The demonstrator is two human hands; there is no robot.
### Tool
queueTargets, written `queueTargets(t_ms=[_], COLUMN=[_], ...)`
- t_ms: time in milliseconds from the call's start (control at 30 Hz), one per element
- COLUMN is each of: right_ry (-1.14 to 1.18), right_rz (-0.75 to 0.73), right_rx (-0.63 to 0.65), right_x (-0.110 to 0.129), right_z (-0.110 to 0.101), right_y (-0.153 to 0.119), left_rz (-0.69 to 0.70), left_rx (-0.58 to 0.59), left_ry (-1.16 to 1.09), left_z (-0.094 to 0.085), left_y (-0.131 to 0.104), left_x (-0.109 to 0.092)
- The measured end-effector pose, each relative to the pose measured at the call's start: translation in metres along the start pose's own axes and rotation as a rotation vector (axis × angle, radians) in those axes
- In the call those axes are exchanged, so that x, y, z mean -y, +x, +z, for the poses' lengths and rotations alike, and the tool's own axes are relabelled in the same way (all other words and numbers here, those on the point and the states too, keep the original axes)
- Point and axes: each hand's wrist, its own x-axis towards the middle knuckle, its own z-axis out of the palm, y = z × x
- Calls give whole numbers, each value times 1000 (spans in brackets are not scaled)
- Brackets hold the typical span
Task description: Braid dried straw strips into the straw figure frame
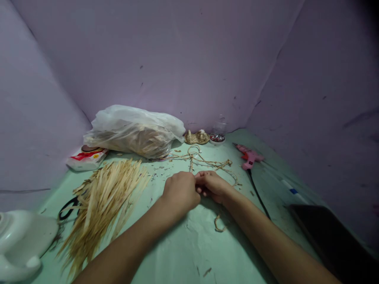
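Note:
Twisted straw-coloured cord (191, 163) runs down from a knotted, looped stretch on the green tabletop into my hands. My left hand (182, 192) is closed on the cord, with the back of the hand facing up and its fingertips hidden. Against it on the right, my right hand (211, 184) has its fingers curled and pinched on the cord. A short curled cord end (219, 225) lies below my right hand. Other strands (219, 163) spread to both sides beyond my hands.
Flat dry straw strips (103, 193) lie at left, over black scissor handles (68, 209). Behind are a plastic bag (136, 130), a woven piece (197, 137) and a bead container (217, 137). A pink glue gun (249, 155) and a dark flat object (328, 236) lie right.

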Motion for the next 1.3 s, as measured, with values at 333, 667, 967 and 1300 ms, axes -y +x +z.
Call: queueTargets(t_ms=[333,667,967,1300], right_ry=[-25,-53,-151,-166], right_rz=[-16,-65,-137,-108], right_rx=[51,70,71,55], right_x=[1,-3,-4,-2], right_z=[-5,-8,-7,-7], right_y=[-1,3,4,4], left_rz=[-51,-250,-177,-148], left_rx=[32,462,508,356], left_ry=[-361,-1128,-1067,-704], left_z=[-26,7,7,4], left_y=[18,39,40,38], left_x=[23,27,32,34])
